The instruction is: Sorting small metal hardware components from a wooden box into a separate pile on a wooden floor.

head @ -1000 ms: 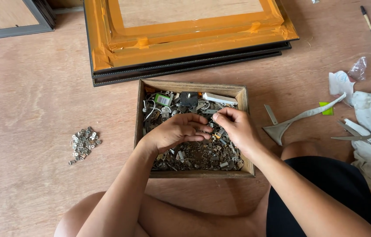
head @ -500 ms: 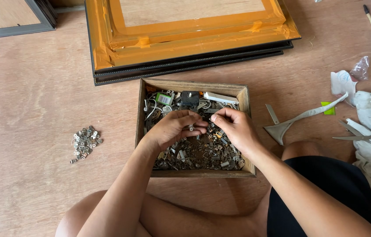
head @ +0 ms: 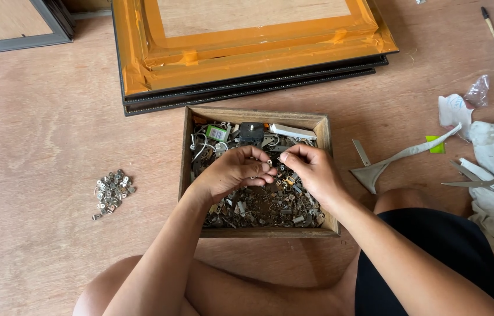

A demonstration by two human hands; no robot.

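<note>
My left hand (head: 236, 171) and right hand (head: 311, 169) pinch small metal bits over the wooden box (head: 323, 175). I note a loose hardware pile (head: 112, 191) left of the box.

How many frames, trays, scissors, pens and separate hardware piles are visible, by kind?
Taped orange frame stack: 1
Grey frame at the top left corner: 1
Wooden tray of small metal hardware, both hands over it: 1
Loose hardware pile on the floor: 1
Scissors: 1
Pen: 1
Total: 6
</note>
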